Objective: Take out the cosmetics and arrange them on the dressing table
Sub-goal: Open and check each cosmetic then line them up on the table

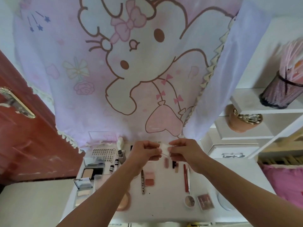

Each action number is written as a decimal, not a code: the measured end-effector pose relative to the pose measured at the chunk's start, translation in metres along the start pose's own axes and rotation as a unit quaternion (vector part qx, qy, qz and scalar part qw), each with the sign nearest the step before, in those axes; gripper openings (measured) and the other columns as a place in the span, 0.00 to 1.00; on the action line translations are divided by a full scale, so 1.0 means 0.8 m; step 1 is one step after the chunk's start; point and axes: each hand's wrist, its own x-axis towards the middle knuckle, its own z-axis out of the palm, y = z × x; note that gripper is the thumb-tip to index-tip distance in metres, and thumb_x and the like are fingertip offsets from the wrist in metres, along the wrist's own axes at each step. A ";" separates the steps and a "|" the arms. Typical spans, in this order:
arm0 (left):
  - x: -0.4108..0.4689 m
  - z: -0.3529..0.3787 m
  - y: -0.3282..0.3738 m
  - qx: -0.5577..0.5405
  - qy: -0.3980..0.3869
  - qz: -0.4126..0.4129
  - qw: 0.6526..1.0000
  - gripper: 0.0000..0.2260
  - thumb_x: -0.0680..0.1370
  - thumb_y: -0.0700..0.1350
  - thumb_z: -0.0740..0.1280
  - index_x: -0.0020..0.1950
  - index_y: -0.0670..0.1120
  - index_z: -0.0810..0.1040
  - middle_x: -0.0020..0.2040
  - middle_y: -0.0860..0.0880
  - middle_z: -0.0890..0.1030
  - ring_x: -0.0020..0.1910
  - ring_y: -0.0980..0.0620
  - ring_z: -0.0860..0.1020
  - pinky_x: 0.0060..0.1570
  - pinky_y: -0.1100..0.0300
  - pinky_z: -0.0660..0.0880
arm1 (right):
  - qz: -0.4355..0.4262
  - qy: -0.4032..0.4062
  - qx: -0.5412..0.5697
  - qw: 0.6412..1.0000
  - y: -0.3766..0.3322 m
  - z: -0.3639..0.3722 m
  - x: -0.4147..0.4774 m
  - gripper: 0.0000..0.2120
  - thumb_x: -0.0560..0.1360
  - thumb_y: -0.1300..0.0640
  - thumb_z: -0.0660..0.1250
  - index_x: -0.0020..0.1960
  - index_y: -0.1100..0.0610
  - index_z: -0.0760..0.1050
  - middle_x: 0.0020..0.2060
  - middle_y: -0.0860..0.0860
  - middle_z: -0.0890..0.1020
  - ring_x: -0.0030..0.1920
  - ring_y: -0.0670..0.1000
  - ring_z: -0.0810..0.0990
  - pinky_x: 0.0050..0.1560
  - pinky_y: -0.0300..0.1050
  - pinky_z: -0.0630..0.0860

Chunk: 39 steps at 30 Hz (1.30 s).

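Note:
Above the far part of the white dressing table [165, 208], my left hand [145, 152] and my right hand [184, 152] together pinch a small white packet [165, 149] between their fingertips. Laid out on the table are a blush palette [149, 178], a slim patterned tube [142, 184], a red pencil [185, 177], a small round pot [189, 201], a square pink compact [205, 202], small pink and black sticks [171, 163], an open powder compact [93, 171] and a lash sheet [103, 153].
A cartoon-print pink cloth [131, 63] hangs behind the table. A red door [24, 136] stands at left. White shelves [255, 102] at right carry a mesh holder [280, 92] and a pink cup [242, 120]. A pink cushion [285, 182] lies at far right.

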 end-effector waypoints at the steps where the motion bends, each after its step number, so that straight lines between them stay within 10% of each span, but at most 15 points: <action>1: 0.001 0.003 0.005 -0.002 0.003 0.005 1.000 0.06 0.71 0.31 0.72 0.45 0.38 0.80 0.38 0.41 0.83 0.37 0.46 0.82 0.40 0.58 0.81 | 0.000 -0.005 -0.008 1.000 -0.004 -0.005 0.000 0.07 0.73 0.64 0.74 0.50 0.61 0.81 0.41 0.56 0.86 0.40 0.53 0.85 0.46 0.48 0.82; 14: -0.006 0.008 0.054 0.039 0.012 0.089 0.995 0.10 0.70 0.33 0.74 0.50 0.38 0.82 0.37 0.44 0.83 0.34 0.54 0.80 0.35 0.68 0.75 | 0.027 -0.072 0.060 0.995 -0.048 -0.015 0.006 0.13 0.74 0.67 0.71 0.58 0.61 0.77 0.42 0.62 0.85 0.39 0.56 0.85 0.37 0.43 0.81; 24: -0.017 0.005 0.060 0.088 -0.040 0.131 0.987 0.15 0.67 0.32 0.76 0.52 0.42 0.83 0.47 0.38 0.83 0.48 0.39 0.83 0.53 0.48 0.80 | 0.030 -0.094 0.044 0.994 -0.061 -0.026 0.002 0.10 0.74 0.61 0.72 0.55 0.63 0.80 0.41 0.59 0.84 0.38 0.53 0.84 0.34 0.41 0.79; 32: -0.021 0.013 0.055 0.097 0.021 0.142 0.985 0.12 0.72 0.30 0.71 0.53 0.39 0.82 0.43 0.41 0.85 0.38 0.52 0.82 0.35 0.70 0.73 | 0.060 -0.092 0.104 0.989 -0.057 -0.026 0.005 0.05 0.73 0.68 0.71 0.48 0.67 0.79 0.40 0.62 0.84 0.35 0.52 0.83 0.36 0.39 0.82; 39: -0.025 0.016 0.049 0.128 0.018 0.178 0.975 0.17 0.68 0.36 0.77 0.54 0.43 0.80 0.46 0.44 0.83 0.42 0.49 0.85 0.47 0.55 0.82 | 0.053 -0.073 0.108 0.990 -0.054 -0.022 0.002 0.09 0.71 0.66 0.74 0.50 0.66 0.78 0.43 0.62 0.85 0.39 0.53 0.85 0.38 0.40 0.83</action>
